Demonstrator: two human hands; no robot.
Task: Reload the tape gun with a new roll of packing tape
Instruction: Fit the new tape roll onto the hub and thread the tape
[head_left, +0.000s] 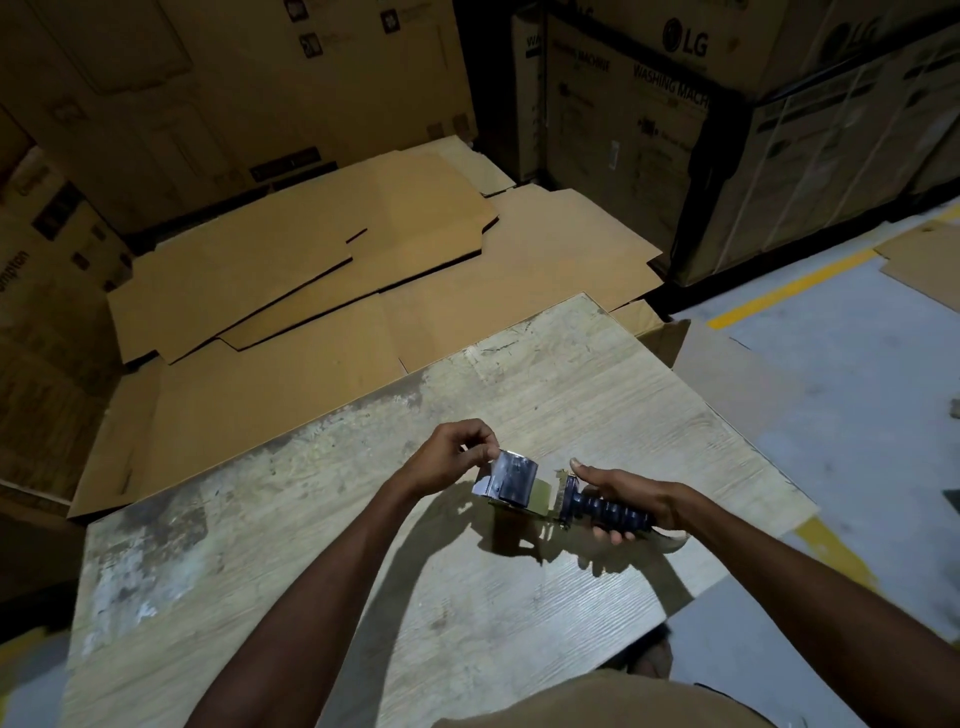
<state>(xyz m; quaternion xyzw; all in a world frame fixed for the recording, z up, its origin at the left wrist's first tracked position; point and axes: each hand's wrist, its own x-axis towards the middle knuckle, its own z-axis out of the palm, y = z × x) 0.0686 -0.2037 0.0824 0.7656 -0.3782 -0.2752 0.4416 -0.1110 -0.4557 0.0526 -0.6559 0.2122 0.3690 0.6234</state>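
The tape gun (558, 499) hangs just above the worn wooden board (467, 597), lying sideways with its head to the left. My right hand (631, 501) is wrapped around its dark ribbed handle (610, 512), thumb stretched along the top toward the metal frame. A shiny roll of tape (514, 478) sits in the gun's head. My left hand (452, 457) pinches the upper left edge of that roll, where a loose end of tape seems to lift; I cannot tell whether the strip is free.
Flattened cardboard sheets (322, 270) lie stacked beyond the board. Tall cartons (649, 104) of washing machines stand at the back right, more boxes (47, 291) on the left. Grey floor with a yellow line (789, 288) lies to the right.
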